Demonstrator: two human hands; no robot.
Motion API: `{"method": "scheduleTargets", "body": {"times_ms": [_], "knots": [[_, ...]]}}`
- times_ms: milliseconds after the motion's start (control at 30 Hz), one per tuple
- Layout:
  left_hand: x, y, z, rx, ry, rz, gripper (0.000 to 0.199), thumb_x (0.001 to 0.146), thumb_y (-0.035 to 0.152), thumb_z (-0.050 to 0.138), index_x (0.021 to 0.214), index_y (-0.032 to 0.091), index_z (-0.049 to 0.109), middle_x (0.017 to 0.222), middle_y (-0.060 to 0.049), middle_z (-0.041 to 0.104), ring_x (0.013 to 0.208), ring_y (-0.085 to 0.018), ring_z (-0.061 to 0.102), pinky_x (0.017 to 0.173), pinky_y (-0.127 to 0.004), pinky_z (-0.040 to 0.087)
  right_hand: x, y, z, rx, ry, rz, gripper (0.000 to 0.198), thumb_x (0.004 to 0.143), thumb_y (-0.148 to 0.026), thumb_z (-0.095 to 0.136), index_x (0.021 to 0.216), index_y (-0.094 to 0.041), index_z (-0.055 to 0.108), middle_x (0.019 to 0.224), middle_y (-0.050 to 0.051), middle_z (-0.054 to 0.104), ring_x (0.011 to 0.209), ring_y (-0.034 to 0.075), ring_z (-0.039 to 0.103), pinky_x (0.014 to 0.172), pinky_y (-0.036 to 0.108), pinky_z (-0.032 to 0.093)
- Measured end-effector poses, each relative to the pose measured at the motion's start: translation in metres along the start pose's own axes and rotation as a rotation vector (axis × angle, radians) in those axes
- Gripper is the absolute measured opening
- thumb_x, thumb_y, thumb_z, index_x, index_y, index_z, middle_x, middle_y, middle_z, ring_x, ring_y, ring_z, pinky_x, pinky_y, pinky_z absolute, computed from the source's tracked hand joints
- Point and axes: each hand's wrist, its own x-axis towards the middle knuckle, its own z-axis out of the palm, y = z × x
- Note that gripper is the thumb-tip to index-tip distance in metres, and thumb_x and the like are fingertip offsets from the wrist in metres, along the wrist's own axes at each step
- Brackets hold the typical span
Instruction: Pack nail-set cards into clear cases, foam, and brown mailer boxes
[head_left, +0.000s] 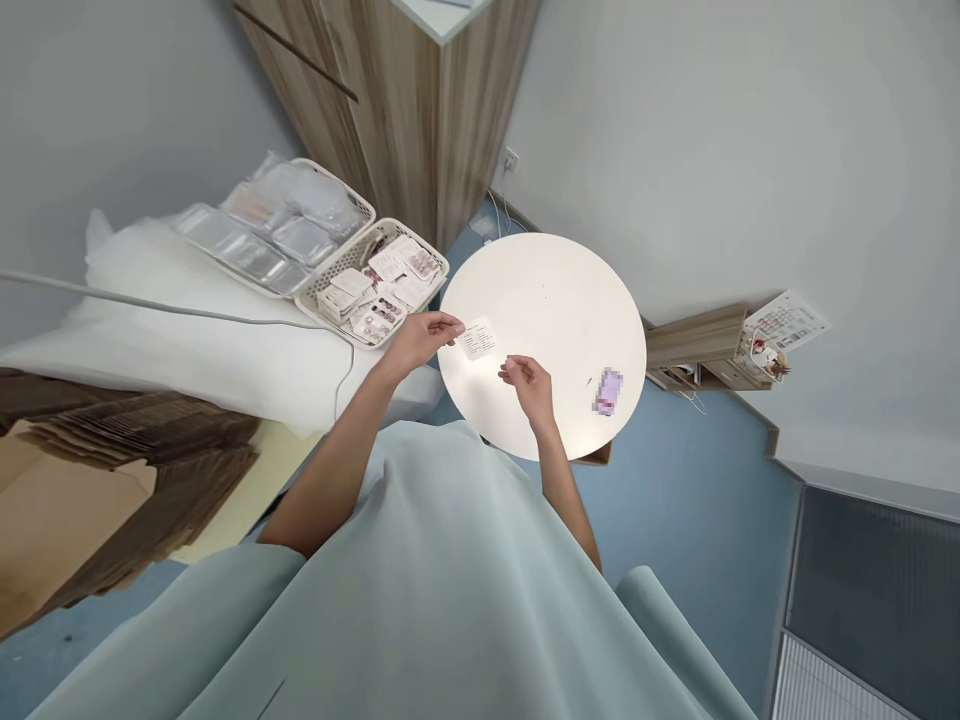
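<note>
Between the thumb and fingers of my left hand (pixel 426 338) is the left edge of a small white card (pixel 478 338) with rows of printed text. The card is over the near left part of a round white table (pixel 540 270). To its right, my right hand (pixel 529 385) is closed, thumb and fingertips together, a short gap from the card. Whether anything tiny is pinched there I cannot make out. Left of my left hand, a white basket (pixel 309 303) holds several stacks of similar cards (pixel 346 292).
Beside it, another basket (pixel 366 208) holds clear plastic bags (pixel 300 200). A blurred purple item (pixel 607 391) lies on the table's right side. Folded brown cardboard (pixel 150 450) and white wrapping (pixel 172 340) are at left. A cable (pixel 150 306) crosses there. A wooden cabinet (pixel 390 120) stands behind.
</note>
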Motion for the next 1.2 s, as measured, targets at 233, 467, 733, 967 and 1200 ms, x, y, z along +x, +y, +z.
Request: {"method": "scheduleTargets", "body": {"times_ms": [233,467,733,967,1200], "knots": [[-0.022,0.028,0.053,0.074,-0.157,-0.005,0.05,0.08,0.069,0.086,0.095,0.021,0.086,0.096,-0.01,0.084,0.086,-0.025,0.076,0.089,-0.04,0.064,-0.019,0.007,-0.042,0.078,0.008,0.032,0.042,0.091,-0.065,0.082,0.092,-0.023,0.075,0.089,0.003,0.079,0.09,0.021,0.08,0.093,0.039,0.068],[-0.025,0.037,0.085,0.101,-0.224,-0.002,0.047,0.081,0.065,0.087,0.096,0.02,0.086,0.087,-0.008,0.081,0.087,-0.025,0.076,0.088,-0.04,0.064,-0.037,0.012,-0.069,0.136,0.066,0.06,0.045,0.093,-0.069,0.078,0.092,-0.024,0.074,0.089,0.003,0.079,0.09,0.022,0.081,0.091,0.04,0.068],[-0.025,0.048,0.101,0.059,-0.257,-0.015,0.045,0.082,0.061,0.089,0.101,0.02,0.087,0.091,-0.008,0.081,0.089,-0.024,0.075,0.091,-0.041,0.064,-0.046,0.013,-0.079,0.157,0.079,0.057,0.047,0.085,-0.069,0.085,0.088,-0.023,0.073,0.083,0.002,0.077,0.087,0.022,0.081,0.087,0.039,0.067],[-0.038,0.045,0.104,-0.314,-0.305,-0.079,0.079,0.082,0.071,0.09,0.143,0.024,0.077,0.136,-0.017,0.079,0.13,-0.035,0.072,0.11,-0.048,0.059,-0.052,0.016,-0.075,0.367,-0.031,0.145,0.046,0.083,-0.068,0.089,0.086,-0.024,0.073,0.085,0.002,0.074,0.087,0.02,0.081,0.084,0.033,0.067],[-0.047,0.03,0.111,-0.562,-0.436,-0.132,0.094,0.076,0.072,0.095,0.152,0.022,0.072,0.137,-0.021,0.079,0.134,-0.04,0.072,0.113,-0.055,0.058,-0.052,0.021,-0.054,0.371,-0.072,0.228,0.053,0.082,-0.075,0.087,0.087,-0.024,0.071,0.084,0.003,0.075,0.087,0.022,0.08,0.078,0.031,0.068]]}}
